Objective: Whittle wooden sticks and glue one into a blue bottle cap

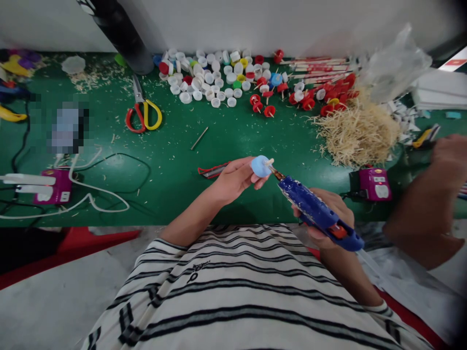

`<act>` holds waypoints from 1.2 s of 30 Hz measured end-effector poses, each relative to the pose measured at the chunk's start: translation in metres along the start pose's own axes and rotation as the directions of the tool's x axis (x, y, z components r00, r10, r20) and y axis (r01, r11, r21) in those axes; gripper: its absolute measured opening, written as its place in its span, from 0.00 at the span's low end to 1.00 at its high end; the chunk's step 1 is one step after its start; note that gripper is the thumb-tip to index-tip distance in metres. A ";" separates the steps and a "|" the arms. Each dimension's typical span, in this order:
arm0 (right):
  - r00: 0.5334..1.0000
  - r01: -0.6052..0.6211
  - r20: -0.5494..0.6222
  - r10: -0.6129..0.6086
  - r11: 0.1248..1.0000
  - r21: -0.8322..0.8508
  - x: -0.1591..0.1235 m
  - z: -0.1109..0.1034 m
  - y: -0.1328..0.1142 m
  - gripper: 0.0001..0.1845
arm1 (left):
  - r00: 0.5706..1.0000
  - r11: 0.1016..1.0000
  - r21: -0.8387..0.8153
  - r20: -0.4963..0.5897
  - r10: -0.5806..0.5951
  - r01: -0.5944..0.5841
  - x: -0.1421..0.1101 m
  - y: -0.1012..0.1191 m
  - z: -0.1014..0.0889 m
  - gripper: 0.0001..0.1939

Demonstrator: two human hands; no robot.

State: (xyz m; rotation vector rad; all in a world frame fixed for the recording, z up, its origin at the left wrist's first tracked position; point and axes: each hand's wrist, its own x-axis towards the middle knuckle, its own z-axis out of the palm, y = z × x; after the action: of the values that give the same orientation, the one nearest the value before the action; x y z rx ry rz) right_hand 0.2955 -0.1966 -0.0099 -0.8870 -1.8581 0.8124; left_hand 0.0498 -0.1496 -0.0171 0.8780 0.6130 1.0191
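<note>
Between the fingers of my left hand (237, 180) is a light blue bottle cap (260, 166) with a short wooden stick poking up from it. My right hand (330, 214) is wrapped round a blue hot glue gun (315, 209). The gun's metal nozzle points at the base of the stick, touching or very close to it. Beside my left hand, a box cutter (215, 171) with red edging lies on the table, partly hidden by the fingers. A thin metal rod (199, 138) rests farther back.
Loose bottle caps (207, 78) cover the back middle, with red cap-and-stick pieces (270, 111) beside them. A pile of wood shavings (359, 129) lies right. Scissors (142, 112) lie left. Purple power sockets (375, 184) stand near another person's arm (430, 199). A black bottle (126, 39) stands behind.
</note>
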 end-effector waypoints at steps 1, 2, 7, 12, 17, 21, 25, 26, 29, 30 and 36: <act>0.993 0.121 0.016 -0.120 0.991 -0.059 0.003 0.000 -0.001 0.21 | 1.000 1.000 0.000 -0.001 0.001 -0.001 0.000 0.000 0.000 0.39; 0.978 0.209 0.033 -0.206 0.973 -0.101 0.005 -0.001 -0.001 0.19 | 1.000 1.000 -0.002 -0.001 0.003 -0.003 0.000 0.000 0.000 0.39; 0.943 0.334 0.068 -0.327 0.925 -0.181 0.013 -0.001 0.002 0.21 | 1.000 1.000 -0.019 0.016 -0.001 0.001 -0.001 -0.001 0.000 0.38; 0.934 0.356 0.078 -0.348 0.901 -0.246 0.014 0.001 0.004 0.20 | 0.999 0.998 -0.059 0.032 -0.001 0.003 -0.001 -0.002 0.000 0.36; 0.939 0.342 0.059 -0.338 0.903 -0.259 0.013 0.001 0.007 0.18 | 1.000 0.999 -0.039 0.020 0.002 -0.002 -0.001 -0.003 -0.001 0.37; 0.933 0.357 0.055 -0.357 0.891 -0.280 0.014 0.001 0.007 0.18 | 1.000 1.000 -0.027 0.019 0.011 -0.011 0.000 -0.004 -0.002 0.36; 0.918 0.394 0.090 -0.386 0.862 -0.319 0.016 0.001 0.004 0.18 | 0.999 0.998 -0.050 0.027 0.035 -0.034 -0.001 -0.007 -0.003 0.34; 0.915 0.402 0.095 -0.393 0.854 -0.331 0.016 0.001 0.003 0.18 | 0.999 0.998 -0.049 0.025 0.036 -0.035 -0.001 -0.007 -0.003 0.33; 0.897 0.438 0.104 -0.430 0.830 -0.347 0.015 0.000 0.002 0.17 | 0.999 0.999 -0.039 0.020 0.032 -0.031 -0.001 -0.009 -0.004 0.31; 0.893 0.446 0.106 -0.438 0.826 -0.344 0.015 0.000 0.001 0.17 | 0.999 0.999 -0.036 0.017 0.030 -0.030 -0.001 -0.009 -0.005 0.31; 0.872 0.484 0.102 -0.478 0.815 -0.318 0.020 0.000 0.000 0.16 | 0.999 0.999 0.000 0.018 0.044 -0.044 0.000 -0.008 -0.005 0.29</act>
State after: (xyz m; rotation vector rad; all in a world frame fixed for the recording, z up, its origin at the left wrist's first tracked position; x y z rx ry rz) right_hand 0.2889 -0.1800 -0.0007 -0.5577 -2.1466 0.1883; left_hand 0.0493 -0.1502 -0.0270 0.9035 0.5808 1.0493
